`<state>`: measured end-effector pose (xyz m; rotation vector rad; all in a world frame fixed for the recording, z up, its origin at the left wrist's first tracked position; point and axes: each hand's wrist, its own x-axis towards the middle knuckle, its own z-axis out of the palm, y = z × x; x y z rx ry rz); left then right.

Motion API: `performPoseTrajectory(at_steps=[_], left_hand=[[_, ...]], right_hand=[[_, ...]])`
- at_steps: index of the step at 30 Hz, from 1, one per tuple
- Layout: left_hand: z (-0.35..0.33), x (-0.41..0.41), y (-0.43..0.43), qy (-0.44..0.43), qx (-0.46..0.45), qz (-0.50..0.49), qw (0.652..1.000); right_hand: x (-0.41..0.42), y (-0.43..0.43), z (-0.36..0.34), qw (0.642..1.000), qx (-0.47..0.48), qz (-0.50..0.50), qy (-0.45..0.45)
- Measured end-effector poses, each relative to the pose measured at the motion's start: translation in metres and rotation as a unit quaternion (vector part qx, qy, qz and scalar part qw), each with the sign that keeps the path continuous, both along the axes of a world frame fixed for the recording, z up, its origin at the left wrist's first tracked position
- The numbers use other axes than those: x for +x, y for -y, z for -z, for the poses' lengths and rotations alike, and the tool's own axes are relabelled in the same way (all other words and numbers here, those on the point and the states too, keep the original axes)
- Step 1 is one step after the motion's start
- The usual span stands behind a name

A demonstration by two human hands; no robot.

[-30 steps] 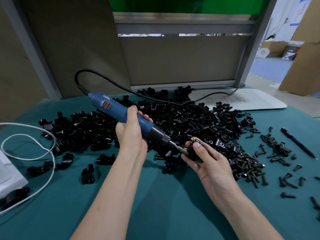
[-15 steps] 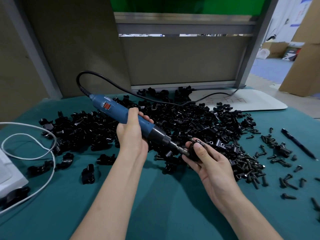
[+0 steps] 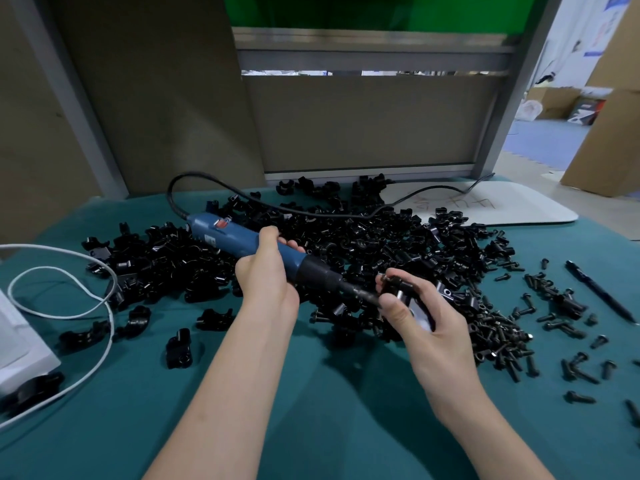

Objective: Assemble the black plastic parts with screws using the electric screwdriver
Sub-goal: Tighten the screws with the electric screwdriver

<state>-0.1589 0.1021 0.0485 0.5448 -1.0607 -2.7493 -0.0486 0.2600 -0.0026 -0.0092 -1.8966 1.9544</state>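
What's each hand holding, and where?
Left hand grips the electric screwdriver around its blue body; right hand holds a black plastic part between thumb and fingers.

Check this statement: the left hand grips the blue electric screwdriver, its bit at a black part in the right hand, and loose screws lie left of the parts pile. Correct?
One error: the head view shows the loose screws right of the parts pile, not left. The left hand does grip the blue electric screwdriver, its bit at the black part in the right hand.
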Motion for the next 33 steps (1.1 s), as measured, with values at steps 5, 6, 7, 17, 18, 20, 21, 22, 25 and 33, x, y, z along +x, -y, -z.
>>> performPoseTrajectory(at_steps=[5,6,7,17,18,20,21,22,25,33], left_hand=[[0.011,-0.004,0.017,0.087,0.034,0.005,0.996],[0.011,-0.006,0.022,0.090,0.045,0.000,0.995],[0.010,-0.008,0.026,0.088,0.057,-0.006,0.994],[0.006,-0.010,0.021,0.072,0.081,0.002,0.994],[0.006,-0.010,0.020,0.070,0.077,0.001,0.995],[0.007,-0.009,0.018,0.069,0.072,0.002,0.995],[0.006,-0.008,0.018,0.070,0.072,0.003,0.995],[0.006,-0.008,0.017,0.071,0.071,0.003,0.995],[0.005,-0.007,0.016,0.068,0.063,0.001,0.996],[0.002,-0.004,0.015,0.045,0.039,-0.015,0.998]], right_hand=[[0.006,0.009,-0.001,0.996,0.086,-0.010,-0.008],[0.006,0.007,-0.002,0.997,0.083,-0.005,-0.007],[0.005,0.004,-0.001,0.997,0.080,0.002,-0.005],[0.003,0.006,0.002,0.994,0.108,-0.017,0.028],[0.003,0.006,0.002,0.993,0.109,-0.018,0.028],[0.003,0.006,0.002,0.993,0.110,-0.022,0.030],[0.003,0.006,0.002,0.993,0.110,-0.024,0.031],[0.003,0.006,0.003,0.993,0.109,-0.025,0.032],[0.004,0.006,0.002,0.994,0.099,-0.023,0.034],[0.005,0.006,-0.001,0.994,0.101,-0.024,0.044]])
